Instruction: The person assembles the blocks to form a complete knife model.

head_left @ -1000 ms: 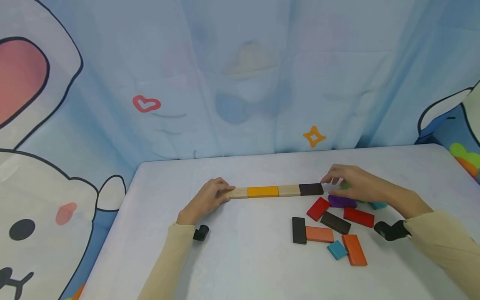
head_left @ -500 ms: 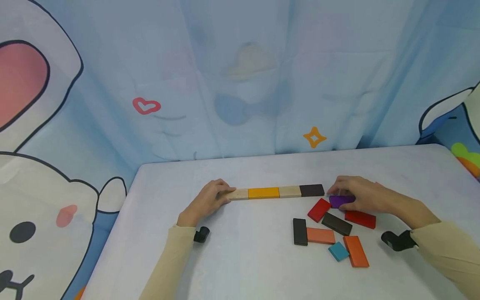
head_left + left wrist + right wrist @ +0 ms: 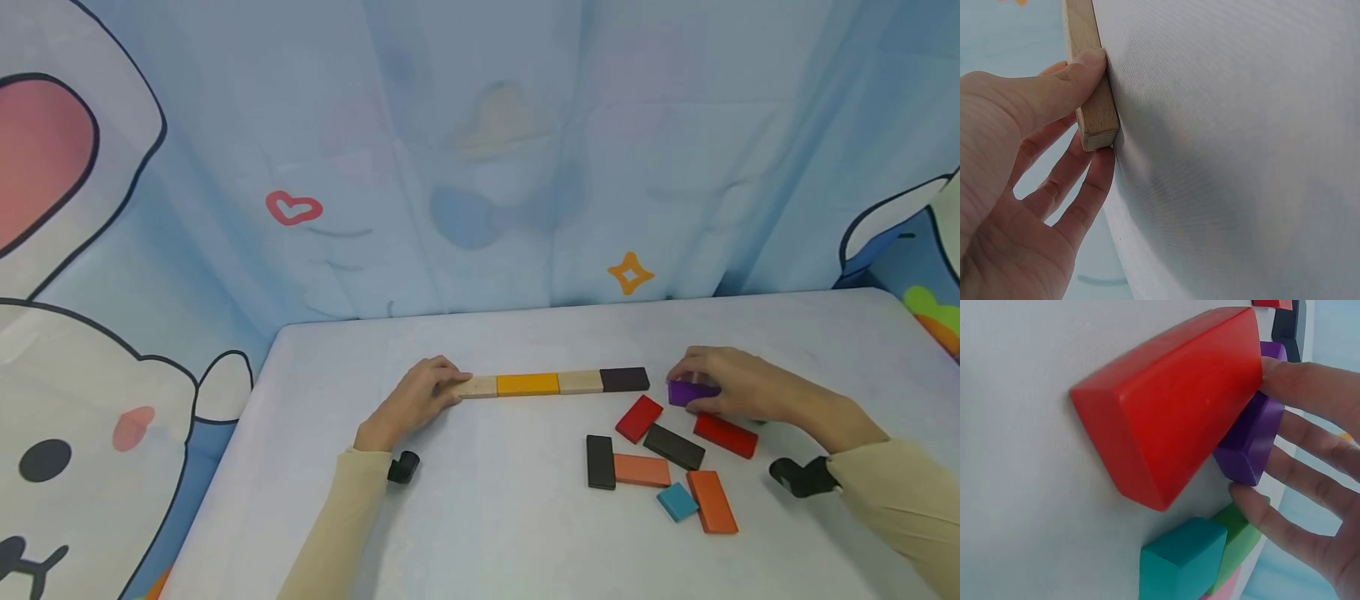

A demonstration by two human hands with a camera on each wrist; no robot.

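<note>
My left hand (image 3: 414, 398) pinches the left end of a plain wooden block (image 3: 477, 387), thumb on its near side in the left wrist view. That block heads a straight row, followed by a yellow block (image 3: 527, 384), another plain wooden block (image 3: 580, 382) and a dark brown block (image 3: 625, 380). Past the row's right end, my right hand (image 3: 738, 385) holds a purple block (image 3: 684, 392) between thumb and fingers. In the right wrist view, a red block (image 3: 1179, 412) partly hides the purple one; a teal block (image 3: 1182, 559) and a green block (image 3: 1238, 534) lie below.
Loose blocks lie in front of my right hand: a small red one (image 3: 639, 419), two dark ones, including the upright-lying dark block (image 3: 600, 462), an orange-pink block (image 3: 641, 470), an orange block (image 3: 712, 502) and a small teal block (image 3: 677, 502). A blue curtain (image 3: 480, 283) hangs behind the table.
My right hand has come down onto the purple block, taken hold of it and shifted it slightly right and away from me. My left hand and the row have stayed put.
</note>
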